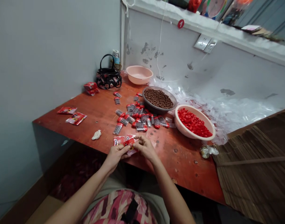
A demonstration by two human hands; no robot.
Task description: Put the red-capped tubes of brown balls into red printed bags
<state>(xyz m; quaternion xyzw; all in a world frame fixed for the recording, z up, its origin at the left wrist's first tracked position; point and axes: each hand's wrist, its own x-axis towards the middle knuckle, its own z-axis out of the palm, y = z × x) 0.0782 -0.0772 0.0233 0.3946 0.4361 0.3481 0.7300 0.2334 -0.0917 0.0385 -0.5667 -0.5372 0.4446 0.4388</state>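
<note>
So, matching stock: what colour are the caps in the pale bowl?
The caps are bright red; head view.

A small red packet (129,142) with gold print, pinched and tilted; another packet (118,141) lies flat at its 9 o'clock.

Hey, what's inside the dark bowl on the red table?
The dark bowl holds a heap of small round brown balls. They fill its middle and hide the bowl's bottom, so anything lying beneath them can't be seen.
</note>
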